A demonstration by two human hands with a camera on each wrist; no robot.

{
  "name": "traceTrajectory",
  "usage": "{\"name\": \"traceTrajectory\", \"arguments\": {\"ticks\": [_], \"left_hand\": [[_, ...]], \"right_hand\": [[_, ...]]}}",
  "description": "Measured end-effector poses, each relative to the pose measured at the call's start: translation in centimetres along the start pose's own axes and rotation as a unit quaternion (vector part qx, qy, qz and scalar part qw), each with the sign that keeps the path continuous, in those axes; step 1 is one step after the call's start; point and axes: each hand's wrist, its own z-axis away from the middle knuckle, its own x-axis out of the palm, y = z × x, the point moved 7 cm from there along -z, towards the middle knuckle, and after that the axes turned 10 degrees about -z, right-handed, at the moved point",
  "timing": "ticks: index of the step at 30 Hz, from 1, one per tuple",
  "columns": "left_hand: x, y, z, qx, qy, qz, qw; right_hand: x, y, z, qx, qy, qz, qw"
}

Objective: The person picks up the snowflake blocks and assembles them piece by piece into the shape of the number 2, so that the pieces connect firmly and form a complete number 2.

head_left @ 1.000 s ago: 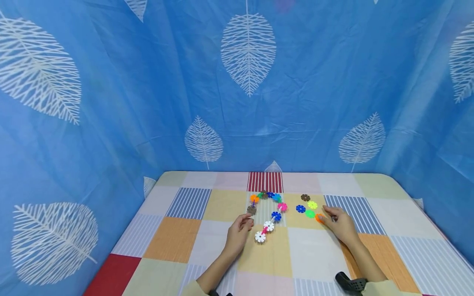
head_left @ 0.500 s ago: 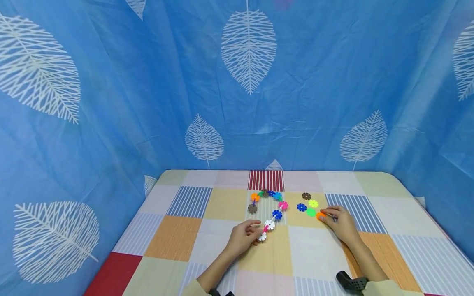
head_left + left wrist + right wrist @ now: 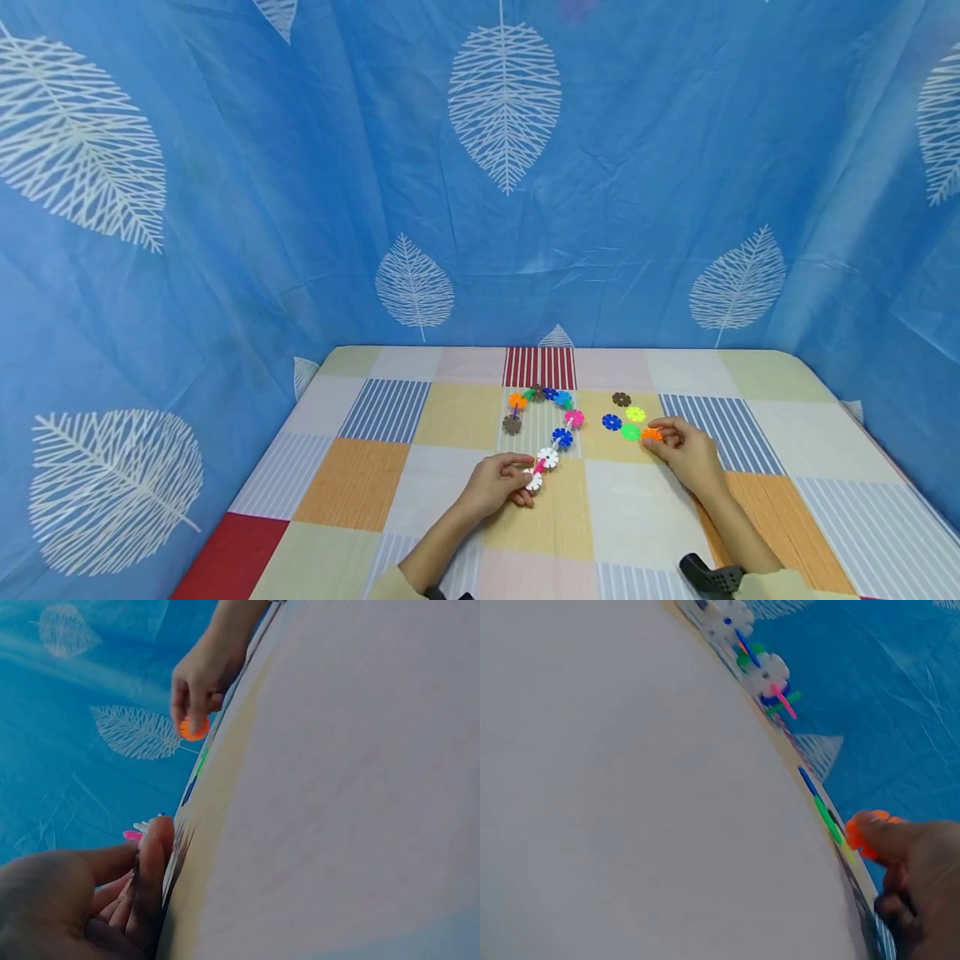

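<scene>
A curved chain of interlocking snowflake discs lies on the table, running from a brown disc (image 3: 512,425) round to a white disc (image 3: 533,480) at its near end. My left hand (image 3: 495,486) pinches that end white disc between thumb and fingers, beside the pink disc (image 3: 539,466) joined to it. Over on the right, my right hand (image 3: 686,454) pinches a loose orange disc (image 3: 862,834) by its edge. In the left wrist view the orange disc (image 3: 193,729) is upright between the fingertips.
Loose flat discs lie left of my right hand: brown (image 3: 621,400), yellow (image 3: 636,414), blue (image 3: 612,422) and green (image 3: 631,432). A patchwork cloth (image 3: 360,483) covers the table. Blue leaf-patterned curtains (image 3: 600,208) stand behind and at both sides.
My left hand has moved from near the brown disc to the chain's near end and taken hold of the white disc there. My right hand has lifted the orange disc slightly.
</scene>
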Motion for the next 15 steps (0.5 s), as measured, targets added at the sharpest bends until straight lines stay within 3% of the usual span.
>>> {"name": "traceTrajectory", "arguments": {"ticks": [4,8,12,15], "left_hand": [[-0.1,0.0,-0.1,-0.003,0.004,0.045,0.9990],[-0.2,1.6,0.5,0.009,0.010,0.077,0.9969],[-0.3,2.8,0.9,0.020,0.013,0.091,0.9956],[-0.3,2.8,0.8,0.030,0.014,0.098,0.9947]], "right_hand": [[2.5,-2.4,0.3,-0.029,-0.022,-0.126,0.9914],[6.0,-6.8,1.3,-0.029,-0.086,-0.245,0.9654],[8.4,-10.4,2.5,-0.011,-0.136,-0.286,0.9486],[9.6,-10.7,3.0,0.005,-0.159,-0.304,0.9392]]}}
